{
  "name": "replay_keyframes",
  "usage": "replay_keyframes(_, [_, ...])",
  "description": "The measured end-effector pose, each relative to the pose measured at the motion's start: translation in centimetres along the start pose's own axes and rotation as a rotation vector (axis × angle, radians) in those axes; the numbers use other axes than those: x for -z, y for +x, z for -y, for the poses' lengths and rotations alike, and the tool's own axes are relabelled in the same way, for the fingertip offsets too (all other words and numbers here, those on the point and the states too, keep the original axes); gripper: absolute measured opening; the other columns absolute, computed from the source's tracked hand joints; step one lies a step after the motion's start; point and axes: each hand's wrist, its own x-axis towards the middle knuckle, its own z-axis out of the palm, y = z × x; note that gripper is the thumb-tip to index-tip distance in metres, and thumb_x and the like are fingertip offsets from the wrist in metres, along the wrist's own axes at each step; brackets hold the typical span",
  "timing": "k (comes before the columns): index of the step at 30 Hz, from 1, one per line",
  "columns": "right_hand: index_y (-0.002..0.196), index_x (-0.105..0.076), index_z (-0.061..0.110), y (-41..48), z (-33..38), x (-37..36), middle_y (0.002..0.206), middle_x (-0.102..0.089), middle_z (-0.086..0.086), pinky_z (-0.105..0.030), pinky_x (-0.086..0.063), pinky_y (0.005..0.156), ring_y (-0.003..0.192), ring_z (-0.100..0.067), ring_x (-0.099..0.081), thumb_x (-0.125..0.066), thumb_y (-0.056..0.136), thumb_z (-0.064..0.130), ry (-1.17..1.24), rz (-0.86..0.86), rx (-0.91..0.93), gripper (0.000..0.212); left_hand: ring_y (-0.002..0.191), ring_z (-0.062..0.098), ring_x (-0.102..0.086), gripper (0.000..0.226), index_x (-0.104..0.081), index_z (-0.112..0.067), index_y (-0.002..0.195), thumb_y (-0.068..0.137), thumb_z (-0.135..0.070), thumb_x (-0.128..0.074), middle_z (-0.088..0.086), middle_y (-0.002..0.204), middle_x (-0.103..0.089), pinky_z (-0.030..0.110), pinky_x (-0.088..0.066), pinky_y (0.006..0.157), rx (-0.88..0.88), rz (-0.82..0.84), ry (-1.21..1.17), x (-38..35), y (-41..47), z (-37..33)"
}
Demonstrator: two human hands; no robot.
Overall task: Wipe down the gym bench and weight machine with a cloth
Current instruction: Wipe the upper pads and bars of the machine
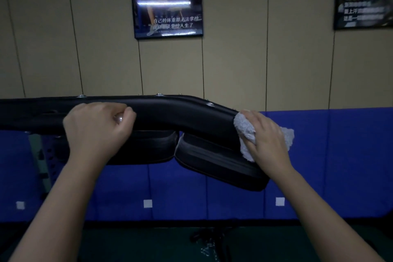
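— Head view: why grip the black pad (170, 115)?
— My left hand (95, 132) curls over it at nine o'clock, steadying; my right hand (268, 136) clutches the cloth (246, 132) against its three o'clock end.

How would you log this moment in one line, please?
step: wiping bar | right hand: holds cloth on bar end | left hand: grips bar
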Motion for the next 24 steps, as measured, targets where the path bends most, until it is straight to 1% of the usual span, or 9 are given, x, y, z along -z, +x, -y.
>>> replay_keyframes(3, [0.135, -0.042, 0.018, -0.4, -0.2, 0.5, 0.134, -0.049, -0.01, -0.043, -0.039, 0.097, 0.114, -0.031, -0.049, -0.041, 0.089, 0.039, 0.029, -0.029, -0.092, 0.05, 0.053, 0.031, -0.052, 0.047, -0.063, -0.006, 0.058, 0.079, -0.035, -0.033, 0.012, 0.051, -0.055, 0.029, -0.02, 0.054, 0.001, 0.016, -0.01, 0.2, 0.0, -0.5])
replay_keyframes(7, [0.14, -0.035, 0.015, -2.5, -1.3, 1.4, 0.145, -0.035, -0.012, -0.047, -0.032, 0.106, 0.126, -0.033, -0.038, -0.048, 0.094, 0.034, 0.318, -0.108, -0.415, 0.052, 0.053, 0.031, -0.047, 0.037, -0.039, -0.015, 0.045, 0.078, -0.032, -0.036, 0.004, 0.045, -0.042, 0.03, -0.017, 0.054, 0.035, 0.072, -0.048, 0.6, -0.1, -0.9])
replay_keyframes(11, [0.14, -0.035, 0.018, -2.7, -1.3, 1.4, 0.148, -0.034, -0.009, -0.05, -0.009, 0.114, 0.14, -0.037, -0.015, -0.051, 0.093, 0.027, 0.102, -0.016, -0.301, 0.051, 0.051, 0.028, -0.043, 0.035, -0.037, -0.016, 0.046, 0.078, -0.029, -0.039, 0.002, 0.045, -0.038, 0.03, -0.015, 0.056, 0.031, 0.058, -0.032, 0.9, -0.3, -0.7])
replay_keyframes(14, [0.14, -0.036, 0.019, -0.9, 1.3, 1.0, 0.148, -0.034, -0.01, -0.056, -0.009, 0.112, 0.139, -0.043, -0.015, -0.063, 0.081, 0.009, -0.024, 0.1, -0.067, 0.065, 0.049, 0.027, -0.041, 0.035, -0.038, -0.015, 0.047, 0.079, -0.028, -0.04, 0.003, 0.046, -0.04, 0.029, -0.014, 0.056, 0.032, 0.038, -0.019, 0.8, -0.4, -0.5])
replay_keyframes(15, [0.141, -0.034, 0.02, -0.2, 2.7, 0.9, 0.151, -0.028, -0.006, -0.051, -0.004, 0.113, 0.141, -0.039, -0.01, -0.063, 0.08, 0.004, 0.0, 0.139, 0.027, 0.07, 0.048, 0.026, -0.041, 0.035, -0.036, -0.015, 0.046, 0.079, -0.027, -0.04, 0.003, 0.045, -0.04, 0.029, -0.013, 0.055, 0.031, 0.031, -0.017, 0.7, -0.5, -0.5])
replay_keyframes(18, [0.143, -0.027, 0.026, 1.3, 7.7, 0.7, 0.152, -0.009, 0.012, -0.024, 0.007, 0.11, 0.138, -0.009, 0.008, -0.05, 0.086, -0.004, 0.205, 0.285, 0.184, 0.069, 0.047, 0.025, -0.039, 0.036, -0.031, -0.019, 0.046, 0.079, -0.027, -0.041, 0.0, 0.045, -0.036, 0.029, -0.013, 0.055, 0.023, 0.017, -0.018, 0.7, -0.6, -0.5])
replay_keyframes(20, [0.142, -0.032, 0.029, 1.4, 9.7, 0.7, 0.152, -0.021, 0.009, -0.022, -0.005, 0.112, 0.141, -0.005, -0.005, -0.047, 0.091, 0.002, 0.315, 0.357, 0.185, 0.059, 0.047, 0.023, -0.037, 0.037, -0.026, -0.022, 0.045, 0.079, -0.027, -0.041, -0.004, 0.044, -0.031, 0.029, -0.012, 0.055, 0.014, 0.013, -0.023, 0.8, -0.6, -0.5])
replay_keyframes(22, [0.137, -0.039, 0.03, 1.1, 9.9, 0.8, 0.147, -0.039, 0.003, -0.028, -0.025, 0.109, 0.137, -0.012, -0.029, -0.046, 0.094, 0.019, 0.329, 0.399, 0.156, 0.045, 0.046, 0.022, -0.036, 0.038, -0.024, -0.024, 0.045, 0.08, -0.028, -0.04, -0.006, 0.044, -0.029, 0.03, -0.009, 0.053, 0.007, 0.008, -0.022, 0.9, -0.5, -0.4])
replay_keyframes(24, [0.131, -0.045, 0.031, 0.2, 9.1, 1.7, 0.126, -0.058, 0.002, -0.031, -0.039, 0.093, 0.115, -0.018, -0.052, -0.039, 0.093, 0.039, 0.312, 0.422, 0.088, 0.039, 0.045, 0.021, -0.035, 0.037, -0.026, -0.024, 0.046, 0.08, -0.031, -0.037, -0.005, 0.044, -0.031, 0.029, -0.01, 0.052, -0.001, -0.003, -0.026, 1.0, -0.4, -0.3])
